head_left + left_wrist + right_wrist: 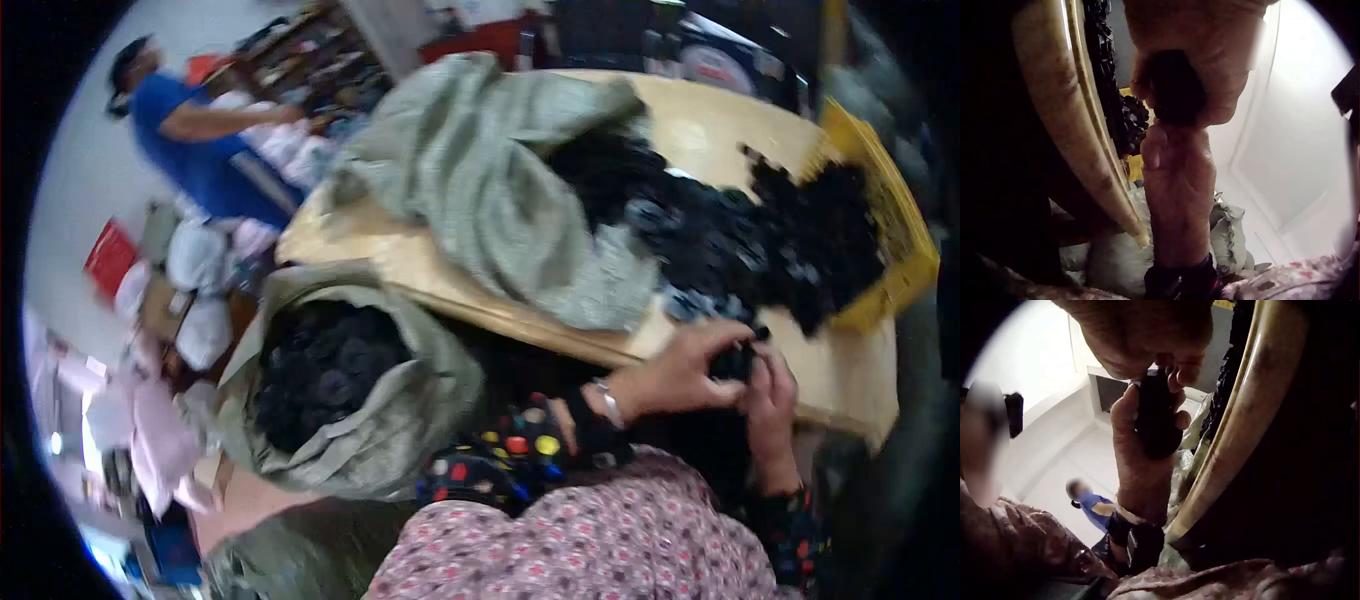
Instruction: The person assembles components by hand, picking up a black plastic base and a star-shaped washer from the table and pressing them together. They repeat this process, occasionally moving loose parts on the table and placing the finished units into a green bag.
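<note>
Just past the table's near edge, both hands meet at a small rounded black piece (735,362). The left hand (680,375), with a bracelet at its wrist, curls its fingers and thumb round it. Against its other end, the right hand (772,410) pinches with bent fingers. In the right wrist view the black piece (1159,419) is longish, with a narrower end under the right hand's fingertips (1188,375). The left wrist view shows its dark round side (1177,87) inside the left hand's grip. Its exact kind cannot be made out.
A heap of black pieces (700,235) covers the table's right part, beside a tipped yellow basket (915,260). A grey-green woven sack (480,170) lies across the wooden table (700,115). An open sack (440,400) of black pieces stands left. A person in blue (190,140) is behind.
</note>
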`<state>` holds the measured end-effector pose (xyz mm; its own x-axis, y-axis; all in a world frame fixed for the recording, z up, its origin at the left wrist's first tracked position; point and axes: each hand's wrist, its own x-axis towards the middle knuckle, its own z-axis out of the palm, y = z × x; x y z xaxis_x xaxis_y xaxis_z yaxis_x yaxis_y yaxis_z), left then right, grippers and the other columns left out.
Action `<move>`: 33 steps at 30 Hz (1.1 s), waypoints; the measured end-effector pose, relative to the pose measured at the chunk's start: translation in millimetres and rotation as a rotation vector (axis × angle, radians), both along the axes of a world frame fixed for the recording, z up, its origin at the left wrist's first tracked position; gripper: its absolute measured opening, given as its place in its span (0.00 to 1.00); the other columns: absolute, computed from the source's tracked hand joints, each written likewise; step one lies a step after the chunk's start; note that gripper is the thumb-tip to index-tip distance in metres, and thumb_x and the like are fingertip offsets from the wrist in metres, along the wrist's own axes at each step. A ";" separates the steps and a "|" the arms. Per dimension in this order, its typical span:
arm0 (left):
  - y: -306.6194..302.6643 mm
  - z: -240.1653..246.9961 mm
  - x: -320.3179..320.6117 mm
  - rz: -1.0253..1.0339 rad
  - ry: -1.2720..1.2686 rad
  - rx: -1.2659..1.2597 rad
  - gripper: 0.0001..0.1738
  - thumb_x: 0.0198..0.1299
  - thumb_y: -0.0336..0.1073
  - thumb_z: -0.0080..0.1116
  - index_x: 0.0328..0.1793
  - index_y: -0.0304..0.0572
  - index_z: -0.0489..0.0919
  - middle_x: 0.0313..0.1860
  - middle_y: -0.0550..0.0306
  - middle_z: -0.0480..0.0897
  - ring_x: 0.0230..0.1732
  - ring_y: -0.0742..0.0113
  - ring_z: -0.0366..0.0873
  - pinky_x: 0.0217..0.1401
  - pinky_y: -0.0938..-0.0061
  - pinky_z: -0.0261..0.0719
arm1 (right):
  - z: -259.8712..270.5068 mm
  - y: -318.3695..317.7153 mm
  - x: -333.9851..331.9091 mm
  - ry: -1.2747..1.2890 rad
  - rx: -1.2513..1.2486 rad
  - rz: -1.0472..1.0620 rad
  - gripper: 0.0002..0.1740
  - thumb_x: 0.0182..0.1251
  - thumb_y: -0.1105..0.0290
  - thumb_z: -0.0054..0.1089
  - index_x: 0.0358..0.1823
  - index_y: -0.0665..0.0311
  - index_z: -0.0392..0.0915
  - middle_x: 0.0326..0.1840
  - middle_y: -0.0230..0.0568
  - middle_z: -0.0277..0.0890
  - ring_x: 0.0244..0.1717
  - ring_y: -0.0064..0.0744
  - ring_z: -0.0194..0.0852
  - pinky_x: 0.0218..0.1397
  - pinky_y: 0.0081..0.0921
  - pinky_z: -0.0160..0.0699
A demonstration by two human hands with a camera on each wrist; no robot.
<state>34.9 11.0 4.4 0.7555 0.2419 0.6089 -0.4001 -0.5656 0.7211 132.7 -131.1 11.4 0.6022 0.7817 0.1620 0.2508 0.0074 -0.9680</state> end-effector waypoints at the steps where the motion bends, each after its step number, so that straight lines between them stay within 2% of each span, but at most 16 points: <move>1: -1.3 -3.9 0.7 0.003 -0.076 0.051 0.32 0.39 0.33 0.67 0.55 0.36 0.70 0.47 0.44 0.77 0.49 0.50 0.76 0.51 0.67 0.75 | -13.2 1.0 4.4 0.033 -0.007 0.007 0.17 0.73 0.63 0.38 0.40 0.69 0.71 0.34 0.34 0.70 0.38 0.23 0.68 0.42 0.24 0.69; 2: -1.9 -3.6 -2.8 -0.020 -0.040 0.050 0.34 0.39 0.33 0.66 0.56 0.37 0.68 0.47 0.42 0.76 0.49 0.47 0.76 0.51 0.65 0.75 | -13.6 4.0 -1.4 -0.124 0.062 -0.013 0.19 0.73 0.59 0.36 0.38 0.68 0.70 0.32 0.34 0.67 0.36 0.23 0.65 0.40 0.23 0.68; 4: -5.1 -12.1 -2.4 0.020 -0.071 0.031 0.35 0.37 0.32 0.67 0.57 0.37 0.68 0.47 0.41 0.76 0.49 0.44 0.76 0.52 0.65 0.74 | -17.5 2.5 6.5 -0.114 0.062 0.002 0.20 0.73 0.58 0.38 0.37 0.68 0.71 0.31 0.34 0.67 0.35 0.24 0.65 0.40 0.24 0.66; 6: -1.5 -2.0 -12.1 -0.013 0.088 -0.108 0.33 0.40 0.33 0.67 0.57 0.36 0.70 0.48 0.45 0.78 0.50 0.56 0.77 0.54 0.69 0.74 | -0.5 -1.3 12.0 -0.056 -0.118 0.113 0.17 0.72 0.61 0.37 0.43 0.69 0.70 0.35 0.35 0.67 0.37 0.27 0.66 0.42 0.24 0.67; 10: 6.2 11.2 -19.7 -0.048 0.186 -0.377 0.29 0.44 0.35 0.68 0.54 0.37 0.73 0.47 0.54 0.79 0.48 0.71 0.75 0.55 0.74 0.72 | 11.1 4.0 -3.4 -0.374 0.075 0.139 0.18 0.67 0.71 0.42 0.57 0.69 0.63 0.46 0.45 0.66 0.43 0.36 0.69 0.48 0.29 0.71; 14: 1.8 29.6 -29.9 -0.025 0.240 -0.334 0.27 0.44 0.34 0.66 0.53 0.34 0.73 0.44 0.53 0.79 0.49 0.69 0.76 0.55 0.73 0.72 | 12.9 5.2 -9.2 -0.532 0.147 0.146 0.17 0.65 0.73 0.42 0.55 0.70 0.65 0.46 0.50 0.69 0.45 0.40 0.72 0.49 0.31 0.71; 16: -1.4 27.7 -34.2 0.010 0.248 -0.325 0.28 0.44 0.36 0.67 0.53 0.33 0.73 0.45 0.52 0.78 0.50 0.68 0.75 0.56 0.74 0.71 | 4.2 10.4 -16.0 -0.369 0.258 0.115 0.16 0.63 0.76 0.44 0.53 0.70 0.66 0.39 0.43 0.73 0.41 0.34 0.73 0.46 0.29 0.73; 17: -2.3 17.6 -33.9 0.055 0.210 -0.302 0.28 0.44 0.37 0.67 0.52 0.33 0.74 0.45 0.51 0.79 0.49 0.67 0.76 0.54 0.73 0.72 | 2.1 9.7 -15.9 -0.294 0.203 0.112 0.13 0.63 0.75 0.45 0.49 0.69 0.68 0.33 0.37 0.72 0.33 0.26 0.71 0.37 0.25 0.72; 19: -6.8 18.6 -37.9 0.172 0.245 -0.226 0.29 0.43 0.38 0.68 0.52 0.34 0.75 0.42 0.51 0.81 0.45 0.68 0.77 0.51 0.74 0.74 | 21.4 5.7 -28.2 0.152 0.014 0.125 0.08 0.65 0.73 0.48 0.42 0.68 0.69 0.27 0.32 0.69 0.26 0.17 0.64 0.27 0.17 0.64; 20: -13.0 28.1 -40.7 0.169 0.380 -0.359 0.28 0.44 0.37 0.68 0.52 0.33 0.75 0.43 0.52 0.81 0.44 0.70 0.77 0.50 0.76 0.75 | 16.5 3.5 -27.1 0.118 -0.043 0.120 0.09 0.64 0.72 0.50 0.43 0.68 0.70 0.28 0.35 0.71 0.25 0.21 0.66 0.28 0.22 0.67; 23: -16.8 24.1 -45.2 0.165 0.379 -0.386 0.24 0.46 0.32 0.67 0.52 0.35 0.76 0.42 0.57 0.80 0.44 0.72 0.76 0.49 0.77 0.75 | 5.8 4.6 -22.9 -0.080 -0.090 0.126 0.13 0.63 0.67 0.54 0.45 0.67 0.70 0.30 0.49 0.71 0.30 0.42 0.73 0.34 0.34 0.72; 24: -16.9 26.2 -49.1 0.178 0.378 -0.405 0.24 0.45 0.31 0.67 0.52 0.35 0.76 0.42 0.57 0.80 0.44 0.72 0.76 0.49 0.77 0.75 | 6.8 2.1 -17.0 -0.076 -0.093 0.095 0.13 0.63 0.67 0.54 0.45 0.67 0.70 0.30 0.49 0.71 0.30 0.42 0.73 0.34 0.34 0.72; 25: -14.8 30.7 -55.5 0.207 0.379 -0.420 0.24 0.45 0.29 0.66 0.52 0.36 0.76 0.41 0.58 0.80 0.44 0.72 0.76 0.49 0.78 0.74 | 7.7 2.5 -12.4 -0.318 -0.031 0.068 0.15 0.62 0.66 0.56 0.47 0.65 0.69 0.32 0.49 0.71 0.32 0.45 0.73 0.35 0.35 0.72; 29: 12.4 83.3 -113.0 0.625 0.267 -0.141 0.25 0.43 0.23 0.63 0.52 0.36 0.76 0.42 0.58 0.80 0.43 0.73 0.76 0.51 0.78 0.73 | 4.7 9.5 34.3 -0.915 -0.052 -0.115 0.22 0.57 0.65 0.60 0.53 0.60 0.68 0.43 0.46 0.70 0.43 0.46 0.71 0.41 0.36 0.75; 31: 26.8 101.2 -154.0 0.827 0.134 -0.200 0.24 0.42 0.23 0.63 0.51 0.37 0.76 0.42 0.59 0.80 0.42 0.72 0.76 0.50 0.77 0.73 | 0.0 9.3 52.7 -1.036 -0.119 -0.116 0.23 0.55 0.66 0.60 0.53 0.60 0.69 0.44 0.44 0.70 0.46 0.45 0.70 0.43 0.35 0.75; 33: 40.1 120.2 -197.0 1.122 0.215 -0.095 0.23 0.43 0.22 0.62 0.50 0.37 0.76 0.42 0.59 0.81 0.42 0.72 0.76 0.49 0.77 0.74 | -7.6 11.3 63.1 -1.103 -0.181 -0.077 0.22 0.54 0.69 0.59 0.52 0.60 0.70 0.43 0.41 0.72 0.45 0.44 0.71 0.43 0.34 0.76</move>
